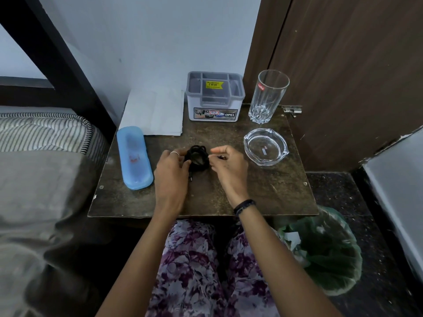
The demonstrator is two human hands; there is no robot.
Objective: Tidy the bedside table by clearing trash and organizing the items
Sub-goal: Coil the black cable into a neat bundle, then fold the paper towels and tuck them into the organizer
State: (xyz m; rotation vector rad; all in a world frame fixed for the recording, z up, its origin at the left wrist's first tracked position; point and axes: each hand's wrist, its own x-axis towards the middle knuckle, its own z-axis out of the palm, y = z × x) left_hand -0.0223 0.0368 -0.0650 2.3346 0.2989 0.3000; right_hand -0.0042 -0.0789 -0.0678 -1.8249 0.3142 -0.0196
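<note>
A dark, worn surface [263, 197] stands between the bed [41, 156] and a green-lined bin [329, 255]. At its back sit a grey organizer box [215, 106] and a tall glass [267, 97], with white paper [153, 113] to their left. A blue case [134, 157] lies at the left edge and a glass ashtray [265, 146] at the right. At the centre, the left hand [170, 170] and right hand [229, 168] both curl their fingers closed on a coiled black cable [196, 157] (its plug hangs loose).
</note>
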